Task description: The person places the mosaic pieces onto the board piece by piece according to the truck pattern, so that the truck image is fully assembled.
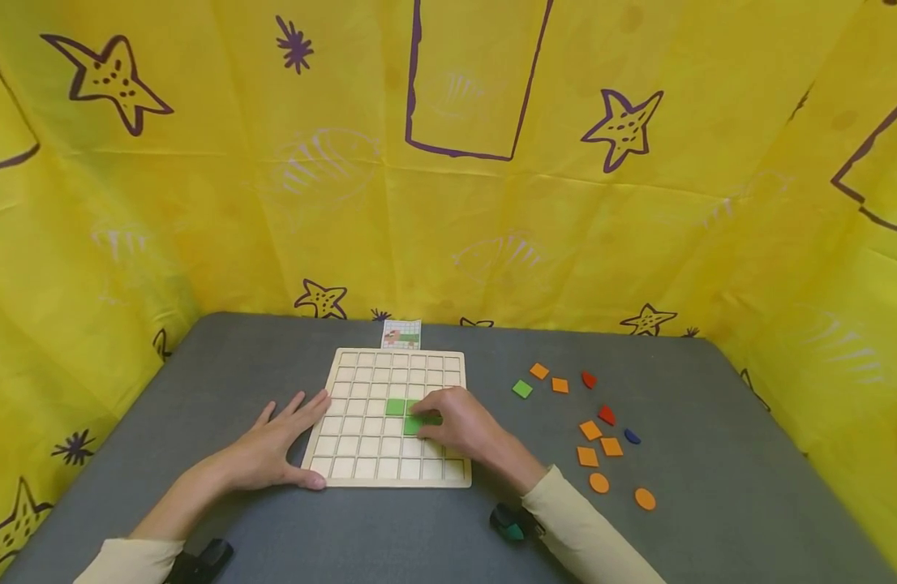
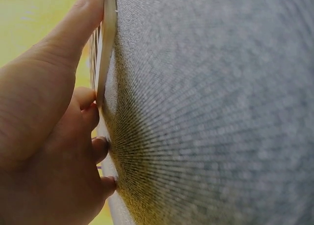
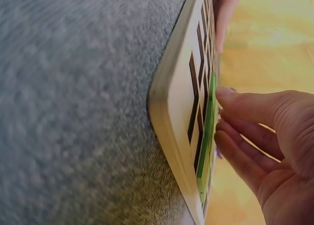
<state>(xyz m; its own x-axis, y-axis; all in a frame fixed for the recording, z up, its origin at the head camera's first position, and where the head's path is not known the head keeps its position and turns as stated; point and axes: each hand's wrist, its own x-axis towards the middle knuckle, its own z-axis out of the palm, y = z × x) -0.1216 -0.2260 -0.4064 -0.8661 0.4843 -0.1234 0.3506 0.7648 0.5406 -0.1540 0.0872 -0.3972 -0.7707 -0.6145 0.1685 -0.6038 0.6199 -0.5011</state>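
Observation:
A wooden grid board [image 1: 354, 446] lies on the dark table, with several green square tiles [image 1: 395, 407] near its middle. My right hand [image 1: 459, 422] is over the board's right half, its curved thumb and fingertips pinching a green tile partly hidden beneath them. From the right wrist, the green tiles [image 3: 208, 136] stand slightly above the grid, against the fingertips. My left hand [image 1: 269, 450] rests beside the board with its fingers spread. Its thumb touches the near left corner and its fingertips reach the left edge; the left wrist view shows the thumb along the board's rim [image 2: 105, 53].
A small printed pattern card [image 1: 401, 334] lies behind the board. To the right are a loose green tile [image 1: 522, 389], several orange squares [image 1: 590, 430], orange round pieces [image 1: 645, 498], red pieces [image 1: 607, 414] and a blue piece [image 1: 633, 436]. A yellow patterned cloth [image 1: 448, 227] surrounds the table.

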